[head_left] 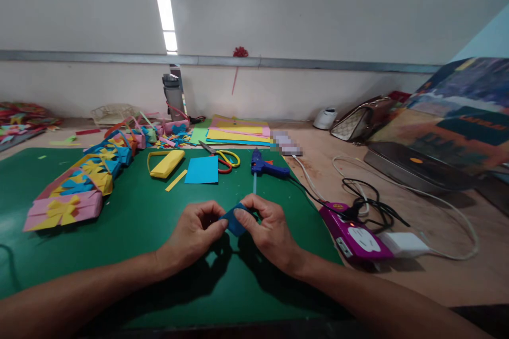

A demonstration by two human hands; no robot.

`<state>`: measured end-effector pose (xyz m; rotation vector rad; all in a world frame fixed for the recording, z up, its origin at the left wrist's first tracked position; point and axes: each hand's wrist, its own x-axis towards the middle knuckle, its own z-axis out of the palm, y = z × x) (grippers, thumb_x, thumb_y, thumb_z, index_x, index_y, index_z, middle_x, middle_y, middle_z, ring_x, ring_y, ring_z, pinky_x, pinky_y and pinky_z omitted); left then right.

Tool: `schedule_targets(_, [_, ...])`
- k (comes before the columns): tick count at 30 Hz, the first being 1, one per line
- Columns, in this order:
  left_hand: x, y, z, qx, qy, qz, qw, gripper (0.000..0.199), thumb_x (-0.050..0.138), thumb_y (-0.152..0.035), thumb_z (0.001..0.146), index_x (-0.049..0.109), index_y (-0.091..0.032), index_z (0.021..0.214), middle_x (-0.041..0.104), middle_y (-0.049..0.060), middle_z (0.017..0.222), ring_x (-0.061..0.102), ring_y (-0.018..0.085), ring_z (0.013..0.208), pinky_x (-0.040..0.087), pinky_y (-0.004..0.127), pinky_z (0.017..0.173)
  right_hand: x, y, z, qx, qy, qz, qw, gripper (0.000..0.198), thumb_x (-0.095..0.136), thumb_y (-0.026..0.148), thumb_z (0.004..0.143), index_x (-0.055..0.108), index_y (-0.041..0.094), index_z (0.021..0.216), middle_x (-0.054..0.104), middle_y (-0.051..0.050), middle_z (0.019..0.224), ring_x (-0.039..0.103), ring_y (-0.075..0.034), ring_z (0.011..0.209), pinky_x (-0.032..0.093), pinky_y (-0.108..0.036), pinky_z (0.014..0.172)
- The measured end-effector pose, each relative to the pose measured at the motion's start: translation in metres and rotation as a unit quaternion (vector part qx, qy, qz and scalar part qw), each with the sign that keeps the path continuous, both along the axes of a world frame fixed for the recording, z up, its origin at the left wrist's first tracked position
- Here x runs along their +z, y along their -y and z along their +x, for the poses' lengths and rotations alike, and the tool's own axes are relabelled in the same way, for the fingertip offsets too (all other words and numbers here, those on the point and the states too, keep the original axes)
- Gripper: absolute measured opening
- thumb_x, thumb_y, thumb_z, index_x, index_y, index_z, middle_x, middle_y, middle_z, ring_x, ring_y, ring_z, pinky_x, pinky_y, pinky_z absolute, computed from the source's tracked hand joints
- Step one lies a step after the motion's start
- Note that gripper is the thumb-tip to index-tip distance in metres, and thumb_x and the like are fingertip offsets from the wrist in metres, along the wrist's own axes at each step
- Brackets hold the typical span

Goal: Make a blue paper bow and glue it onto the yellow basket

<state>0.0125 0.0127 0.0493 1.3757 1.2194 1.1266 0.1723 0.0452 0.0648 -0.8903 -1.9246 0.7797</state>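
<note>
Between both hands, above the green mat [159, 296], is a small folded piece of blue paper [236, 224]. My left hand [194, 230] pinches its left edge between thumb and fingers. On the other side my right hand [270, 228] grips it, thumb lying across the front; the fingers behind are partly hidden. Beyond the hands lie a flat blue sheet [202, 170], a yellow strip [176, 180], a yellow paper basket with a handle [168, 164] and scissors with red and yellow handles [227, 160]. A blue glue gun [269, 167] rests just past my right hand.
Finished paper baskets with bows [66, 209] line the mat's left side. Coloured sheets [238, 131] and a grey bottle [173, 96] stand at the back. To the right are a purple power strip [353, 235], tangled cables [374, 201] and a handbag [360, 118].
</note>
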Motion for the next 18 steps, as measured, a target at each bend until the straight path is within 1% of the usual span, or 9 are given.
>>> schedule_targets(6, [0.0027,0.0007,0.0005,0.006,0.017,-0.024,1.0,0.022,0.063,-0.035,0.067,0.055,-0.014,0.065,0.047,-0.005,0.053,0.037,0.007,0.048,0.031,0.02,0.046,-0.001,0.0004,-0.0002,0.002,-0.006,0.006,1.0,0.016,0.054,0.022,0.08,0.052,0.019,0.064,0.048,0.004,0.058,0.045,-0.011,0.055,0.037,-0.022,0.055])
schedule_targets(12, [0.0025,0.0001,0.0008,0.009,0.038,-0.042,0.998,0.021,0.063,-0.034,0.067,0.055,-0.015,0.067,0.048,-0.005,0.053,0.04,0.007,0.048,0.035,0.021,0.048,-0.0027,-0.0012,0.0006,0.007,-0.015,0.032,0.999,0.014,0.055,0.021,0.08,0.053,0.019,0.066,0.05,0.004,0.06,0.047,-0.011,0.057,0.037,-0.022,0.057])
schedule_targets(18, [0.0021,-0.0002,0.0003,0.023,0.037,-0.038,0.998,0.02,0.064,-0.033,0.066,0.055,-0.015,0.066,0.048,-0.005,0.054,0.04,0.007,0.049,0.035,0.021,0.049,-0.0028,0.0003,0.0009,0.005,-0.015,0.038,0.999,0.014,0.055,0.02,0.08,0.054,0.019,0.067,0.053,0.003,0.061,0.049,-0.011,0.057,0.039,-0.022,0.057])
